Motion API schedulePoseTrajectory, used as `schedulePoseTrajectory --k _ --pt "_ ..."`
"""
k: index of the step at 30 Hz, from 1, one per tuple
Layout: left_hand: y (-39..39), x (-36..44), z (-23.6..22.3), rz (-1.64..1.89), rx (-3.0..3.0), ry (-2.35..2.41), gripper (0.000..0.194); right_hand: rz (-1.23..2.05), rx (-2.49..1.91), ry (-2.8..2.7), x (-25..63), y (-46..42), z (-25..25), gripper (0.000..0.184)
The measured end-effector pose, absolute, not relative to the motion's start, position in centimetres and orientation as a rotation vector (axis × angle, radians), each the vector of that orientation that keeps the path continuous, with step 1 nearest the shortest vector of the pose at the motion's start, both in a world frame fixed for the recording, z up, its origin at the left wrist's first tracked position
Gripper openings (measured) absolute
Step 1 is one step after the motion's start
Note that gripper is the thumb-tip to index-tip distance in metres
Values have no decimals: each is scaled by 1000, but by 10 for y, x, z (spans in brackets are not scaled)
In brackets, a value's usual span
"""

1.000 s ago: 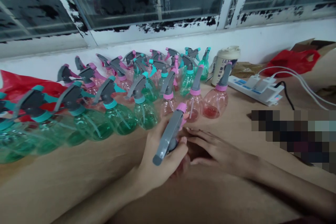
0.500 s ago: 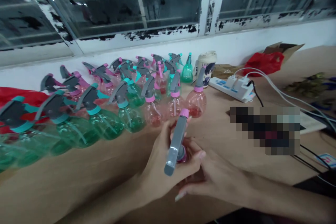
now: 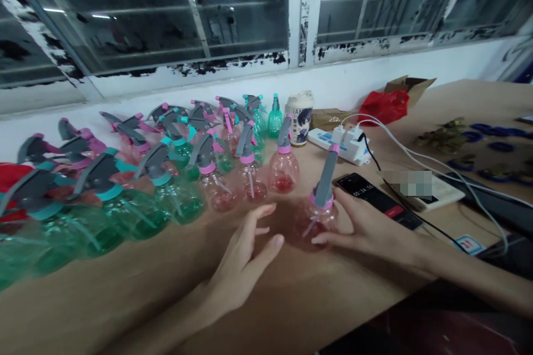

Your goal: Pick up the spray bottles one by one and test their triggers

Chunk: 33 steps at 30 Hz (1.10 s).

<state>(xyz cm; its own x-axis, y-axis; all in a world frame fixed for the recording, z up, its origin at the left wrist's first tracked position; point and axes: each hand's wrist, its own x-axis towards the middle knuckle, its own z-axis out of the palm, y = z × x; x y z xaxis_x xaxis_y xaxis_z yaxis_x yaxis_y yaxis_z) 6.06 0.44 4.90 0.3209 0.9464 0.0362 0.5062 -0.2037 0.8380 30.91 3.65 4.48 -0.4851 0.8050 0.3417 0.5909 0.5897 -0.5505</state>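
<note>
My right hand [image 3: 358, 227] is closed around the body of a pink spray bottle [image 3: 314, 227] with a grey trigger head and pink collar. The bottle is upright at the table's middle, with its far side hidden. My left hand [image 3: 245, 255], fingers apart and holding nothing, is just left of that bottle and does not touch it. Beyond my hands stand a pink bottle [image 3: 284, 175] with red liquid at its bottom and several others like it. A row of green bottles [image 3: 135, 211] with turquoise collars reaches to the left.
By the wall is a printed paper cup [image 3: 298, 119] beside a white power strip [image 3: 343, 147] with cables. A phone [image 3: 375, 199] lies right of the held bottle. Farther right are a red plastic bag [image 3: 383, 107] and a small numbered card [image 3: 469, 244].
My left hand has let go of the bottle's neck and moved away to the left. The bottle has moved right and forward in my right hand. The view has turned right.
</note>
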Motion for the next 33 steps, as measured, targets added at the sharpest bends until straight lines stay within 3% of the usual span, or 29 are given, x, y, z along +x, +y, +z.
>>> schedulePoseTrajectory --k 4,9,19,33 --pt "20 46 30 669 2162 1423 24 344 -1157 -2282 334 70 48 57" --pt "32 31 11 687 2492 1380 24 84 -1338 -2350 352 104 52 47" --pt "10 23 10 532 2764 1297 27 109 -1255 -2285 354 146 47 51" --pt "20 15 1 546 2662 1368 24 75 -1254 -2234 346 167 46 47"
